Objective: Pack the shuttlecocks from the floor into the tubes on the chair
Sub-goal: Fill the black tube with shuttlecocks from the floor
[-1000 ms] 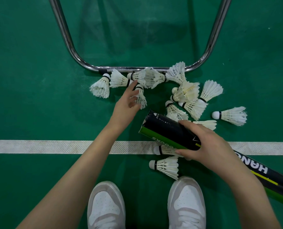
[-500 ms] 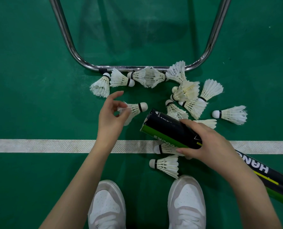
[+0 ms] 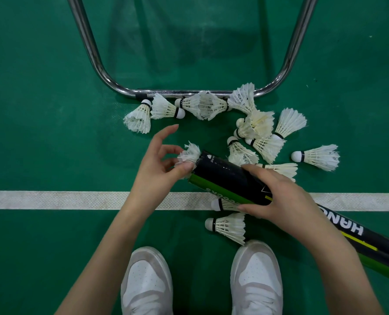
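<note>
A green court floor [image 3: 41, 133] fills the view, crossed by a white line [image 3: 52, 200] that runs under both forearms, with a chrome chair frame [image 3: 93, 55] bent round the far side, beyond the hands. The right hand [image 3: 277, 198] grips a black and green tube [image 3: 230, 178] round its upper part, fingers curled over the top and thumb beneath, and holds it slanted so the open mouth points toward the left hand [image 3: 155, 176]. That hand pinches a shuttlecock [image 3: 189, 155] by its feathers with thumb and middle fingers, the forefinger lifted free, and the cork end is already inside the mouth, so only the frayed skirt shows. The step in hand looks like feeding one shuttlecock into the tube. Next, as I judge it, the left fingers must let go and press the skirt in straight, without crushing the feathers against the rim, while the right hand holds the tube steady. Many loose shuttlecocks [image 3: 257, 133] lie on the floor beyond and to the right of the right hand, some against the frame, and two lie below its palm, near the white shoes [image 3: 147, 280]. Much of the task appears to remain.
</note>
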Tool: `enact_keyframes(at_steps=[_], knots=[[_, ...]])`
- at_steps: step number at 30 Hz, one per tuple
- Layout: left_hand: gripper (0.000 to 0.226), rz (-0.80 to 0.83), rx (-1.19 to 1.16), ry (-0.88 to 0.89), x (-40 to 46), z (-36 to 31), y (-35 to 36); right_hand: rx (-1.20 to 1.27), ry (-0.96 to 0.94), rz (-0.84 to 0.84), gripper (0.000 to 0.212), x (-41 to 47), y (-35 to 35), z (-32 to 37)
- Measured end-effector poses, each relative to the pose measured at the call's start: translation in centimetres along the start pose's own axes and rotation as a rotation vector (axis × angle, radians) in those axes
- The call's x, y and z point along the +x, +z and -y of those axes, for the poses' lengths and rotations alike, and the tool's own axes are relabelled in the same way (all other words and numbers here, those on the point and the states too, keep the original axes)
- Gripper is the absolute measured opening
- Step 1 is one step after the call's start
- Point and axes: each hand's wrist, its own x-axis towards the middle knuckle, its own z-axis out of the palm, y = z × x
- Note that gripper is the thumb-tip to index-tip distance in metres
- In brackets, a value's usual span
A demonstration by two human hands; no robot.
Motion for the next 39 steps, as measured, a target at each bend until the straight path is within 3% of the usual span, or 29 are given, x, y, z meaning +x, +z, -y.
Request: enact_keyframes(at_steps=[8,18,25,31,39], knots=[[0.041,0.033,-0.012,-0.021,-0.9,0.3,0.9,0.013,-0.004,-0.005,0.075,0.0,0.0,-0.2],[0.061,0.090,0.021,-0.007,-1.8,-0.1,2.6,0.072,-0.044,-0.014,0.074,-0.2,-0.1,0.0],[0.079,0.165,0.179,0.032,-1.7,-0.3,2.8,0.041,-0.056,-0.030,0.075,0.0,-0.3,0.5],[0.078,0.105,0.263,0.030,-1.2,0.0,2.8,-0.010,-0.051,-0.048,0.076,0.2,-0.3,0.5],[0.078,0.156,0.240,0.004,-0.8,0.0,2.2,-0.030,-0.057,-0.041,0.076,0.1,-0.6,0.8]])
